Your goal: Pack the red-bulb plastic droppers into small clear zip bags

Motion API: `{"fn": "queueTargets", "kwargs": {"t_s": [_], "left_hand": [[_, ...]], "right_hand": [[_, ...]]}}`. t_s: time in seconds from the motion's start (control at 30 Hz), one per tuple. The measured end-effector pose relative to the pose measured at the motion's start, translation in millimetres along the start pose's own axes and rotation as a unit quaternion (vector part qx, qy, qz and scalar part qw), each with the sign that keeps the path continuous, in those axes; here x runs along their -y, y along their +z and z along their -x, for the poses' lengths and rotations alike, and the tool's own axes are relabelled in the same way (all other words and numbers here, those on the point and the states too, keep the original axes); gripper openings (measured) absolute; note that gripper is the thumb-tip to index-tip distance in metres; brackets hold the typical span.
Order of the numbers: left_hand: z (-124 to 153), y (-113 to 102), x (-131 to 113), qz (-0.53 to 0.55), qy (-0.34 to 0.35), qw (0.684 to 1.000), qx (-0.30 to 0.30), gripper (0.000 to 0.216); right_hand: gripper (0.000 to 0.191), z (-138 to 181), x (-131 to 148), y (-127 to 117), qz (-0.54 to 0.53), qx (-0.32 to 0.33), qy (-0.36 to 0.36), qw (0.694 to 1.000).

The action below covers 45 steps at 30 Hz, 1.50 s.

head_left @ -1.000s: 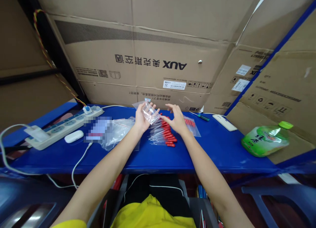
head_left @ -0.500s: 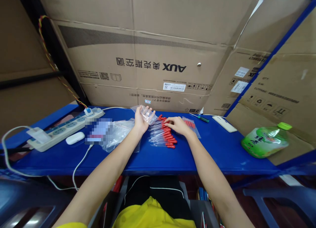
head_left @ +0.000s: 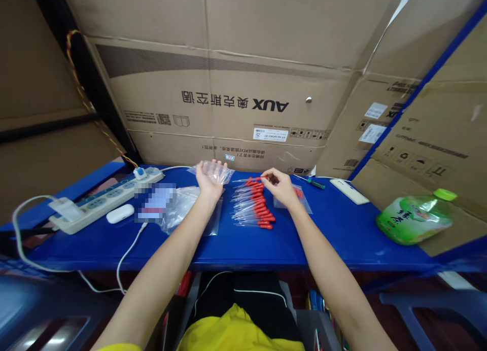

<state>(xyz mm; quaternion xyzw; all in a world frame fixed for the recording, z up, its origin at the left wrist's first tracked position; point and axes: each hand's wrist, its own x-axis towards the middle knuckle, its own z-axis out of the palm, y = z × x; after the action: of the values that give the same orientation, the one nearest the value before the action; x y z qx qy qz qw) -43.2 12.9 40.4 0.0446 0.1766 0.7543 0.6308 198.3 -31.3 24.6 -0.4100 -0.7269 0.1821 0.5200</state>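
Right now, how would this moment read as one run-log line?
left hand: holds clear bag, fingers extended | right hand: pinches dropper by red end | other droppers: overlapping on blue table

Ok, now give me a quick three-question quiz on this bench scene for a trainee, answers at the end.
1. True or false: the left hand holds a clear plastic bag.
2. Which thing is the right hand touching? a) a screwdriver; b) a power strip; c) a red-ended pipette.
3. Fill in the colour: the bottle has a ____ cap.

Key: 1. true; 2. c; 3. green.
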Motion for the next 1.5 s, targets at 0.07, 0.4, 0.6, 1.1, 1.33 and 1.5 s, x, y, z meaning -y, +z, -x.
{"fn": "queueTargets", "kwargs": {"t_s": [0.07,0.4,0.6,1.1,1.33,1.5], "left_hand": [[0,-1,0,0.004,0.002,1.0,0.002,0.016],[16,-1,28,-0.034,-0.044,0.998,0.025,0.012],[27,-1,37,-0.058,-0.067,0.995,0.054,0.014],[39,-3,47,-0.097,-0.123,0.98,0.121,0.022],[39,0,48,-0.087,-0.132,0.981,0.113,0.018],[39,0,47,-0.067,-0.114,0.987,0.096,0.023]], "right_hand": [[0.021,1,2,4,-0.011,-0.004,-0.004,1.0],[0.021,6,12,32,0.012,0.037,-0.04,0.998],[0.019,9,11,42,0.036,0.099,-0.081,0.991],[0.016,8,5,41,0.112,0.046,-0.103,0.987],[0.014,9,8,44,0.134,0.003,-0.024,0.991],[0.028,6,8,38,0.129,-0.001,0.007,0.992]]}}
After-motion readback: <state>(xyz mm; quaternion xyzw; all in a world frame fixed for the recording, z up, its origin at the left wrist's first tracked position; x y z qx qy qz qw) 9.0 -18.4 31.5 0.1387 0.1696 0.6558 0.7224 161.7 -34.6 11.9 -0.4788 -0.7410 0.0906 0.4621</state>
